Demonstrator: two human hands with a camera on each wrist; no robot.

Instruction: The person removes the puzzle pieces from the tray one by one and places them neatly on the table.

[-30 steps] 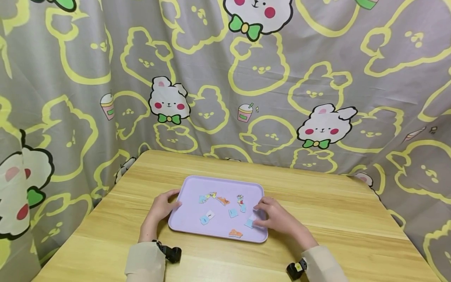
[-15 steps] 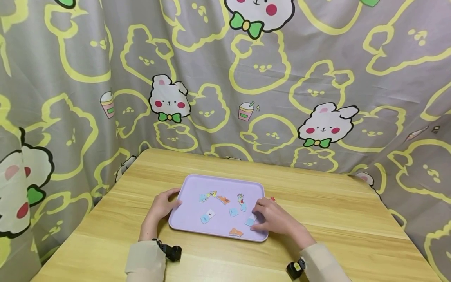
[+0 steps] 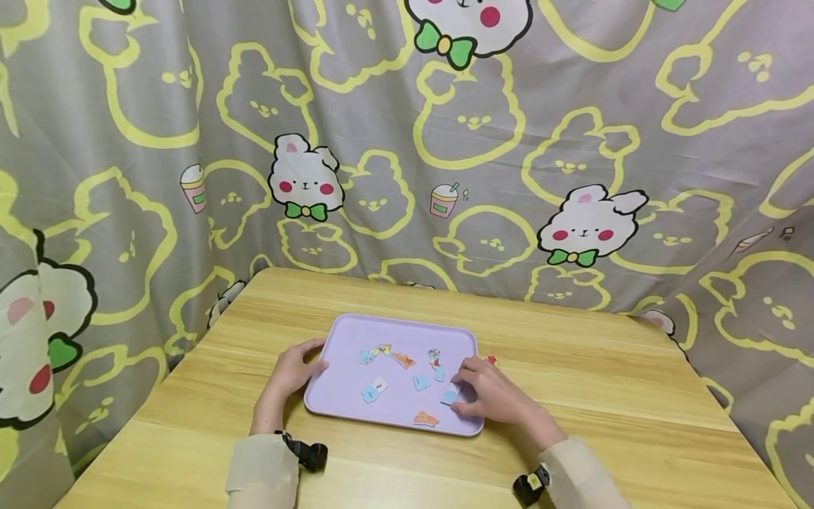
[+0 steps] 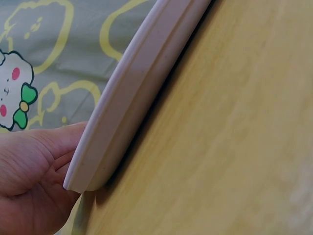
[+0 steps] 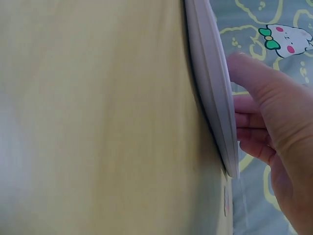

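A lilac tray (image 3: 394,413) lies on the wooden table with several flat puzzle pieces spread over it. At its left side, my left hand (image 3: 295,369) grips the rim, the thumb over the edge. My right hand (image 3: 496,392) reaches over the right rim, its thumb and fingers at either side of a light blue and white puzzle piece (image 3: 450,396), which they pinch flat against the tray. Left of that is a blue puzzle piece (image 3: 422,382). An orange puzzle piece (image 3: 425,419) sits near the front rim. The wrist views show the tray's outer wall but hide its inside.
Toward the back of the tray lie a joined strip of pieces (image 3: 385,353) and a red-and-blue group (image 3: 435,364). A blue-and-white pair (image 3: 374,390) is at left. A red piece (image 3: 492,360) rests on the table beyond the right rim. A patterned curtain (image 3: 381,177) hangs behind.
My right hand has shifted slightly left over the tray, and the blue and white piece has moved a little with it. The red piece on the table has come into view. My left hand stays put.
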